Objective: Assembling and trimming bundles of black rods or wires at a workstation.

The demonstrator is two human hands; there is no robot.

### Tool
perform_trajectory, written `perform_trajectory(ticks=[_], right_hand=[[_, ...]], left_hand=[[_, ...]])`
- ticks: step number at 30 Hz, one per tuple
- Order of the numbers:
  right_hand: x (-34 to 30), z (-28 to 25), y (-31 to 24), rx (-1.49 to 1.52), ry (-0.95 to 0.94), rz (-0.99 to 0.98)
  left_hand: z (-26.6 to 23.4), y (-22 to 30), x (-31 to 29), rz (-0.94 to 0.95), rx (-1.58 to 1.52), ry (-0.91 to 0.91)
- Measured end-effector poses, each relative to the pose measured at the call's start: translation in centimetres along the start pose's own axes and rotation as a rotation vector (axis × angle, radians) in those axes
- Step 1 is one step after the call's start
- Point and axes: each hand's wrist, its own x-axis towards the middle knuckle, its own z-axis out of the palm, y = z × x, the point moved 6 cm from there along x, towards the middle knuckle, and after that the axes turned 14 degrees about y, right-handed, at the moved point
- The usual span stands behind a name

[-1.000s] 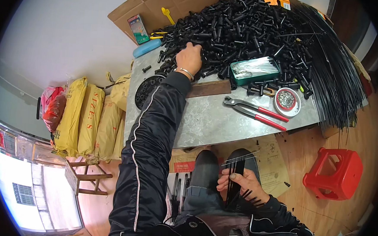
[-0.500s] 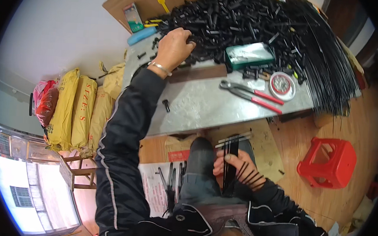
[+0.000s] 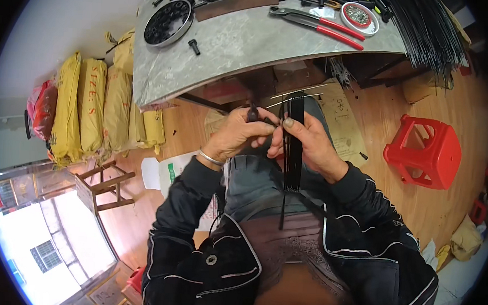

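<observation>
In front of my lap, my left hand (image 3: pixel 238 132) is closed in a pinch around a small black plastic piece (image 3: pixel 253 113). Right beside it, my right hand (image 3: pixel 316 146) grips a bundle of thin black rods (image 3: pixel 293 155), held upright with the thumb across them. The fingertips of both hands meet at the left side of the bundle. What sits between these fingertips is too small to make out. On the grey table (image 3: pixel 234 34) beyond lie a bolt-shaped black piece (image 3: pixel 193 47) and a round dish (image 3: pixel 185 32) of small black parts.
Red-handled pliers (image 3: pixel 335 32) and a white tub of small metal parts (image 3: pixel 359 18) lie on the table. Long black rods (image 3: pixel 429 41) hang over its right end. A red stool (image 3: pixel 425 152) stands at right, yellow sacks (image 3: pixel 93 104) and a wooden stool (image 3: pixel 105 186) at left.
My left hand has come back from the heap of black parts on the table to my right hand, with a black piece in it. The view has tilted down toward my lap.
</observation>
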Motion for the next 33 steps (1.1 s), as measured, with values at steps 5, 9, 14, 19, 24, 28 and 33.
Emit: perform_trajectory(ticks=[5, 9, 14, 19, 24, 28, 33], right_hand=[[-1.1, 0.8, 0.7, -0.024, -0.018, -0.016], [-1.1, 1.1, 0.9, -0.037, 0.005, -0.01], [-1.2, 1.3, 1.0, -0.066, 0.02, -0.011], [-1.4, 1.3, 1.0, -0.07, 0.006, -0.026], [-1.4, 1.4, 1.3, -0.088, 0.013, -0.019], [-1.4, 1.5, 1.3, -0.084, 0.009, -0.022], [-1.3, 1.2, 1.2, -0.075, 0.031, -0.025]], left_hand=[[1.9, -2.5, -1.0, 0.079, -0.702, -0.071], [-0.3, 0.4, -0.5, 0.193, -0.65, 0.122], [0.6, 2.6, -0.5, 0.268, -0.616, 0.176], [0.8, 2.7, -0.5, 0.293, -0.63, 0.14], [0.8, 2.9, -0.4, 0.309, -0.659, 0.136], [0.6, 2.8, -0.3, 0.314, -0.661, 0.157], [0.5, 3.3, -0.7, 0.309, -0.676, 0.226]])
